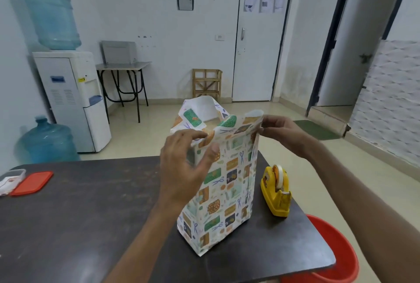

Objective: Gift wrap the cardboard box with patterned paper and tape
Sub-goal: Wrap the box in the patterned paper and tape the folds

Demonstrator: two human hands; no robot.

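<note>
**Folding the open top of a wrapped box, standing upright near the right edge of the worktop**

Standing on end on the dark worktop [91, 214], toward its right edge and nearer the front right corner than the back: a tall box [223, 194] already covered on its visible sides in patterned paper [197, 112]. Showing a white ground with green, orange and dark gift motifs and blue scissors. Rising loose above the box top, with white undersides turned up and flaps curling at the far side.

Pinching the left part of the near top flap with the left hand [184, 164], thumb pressing the printed face, fingers curling over the paper's upper edge. Gripping the flap's right upper corner with the right hand [281, 132], fingertips closing narrowly on the paper edge. Pulling the flap taut between the two hands.

Sitting just beside the box on its right, close to the worktop's right edge, apart from the paper: a yellow tape dispenser [276, 192] carrying a roll of clear tape. Lying well apart at the far left edge: a red lid [31, 182] touching a clear container [11, 179]. Showing below the front right corner, on the floor: a red tub [336, 253].
</note>
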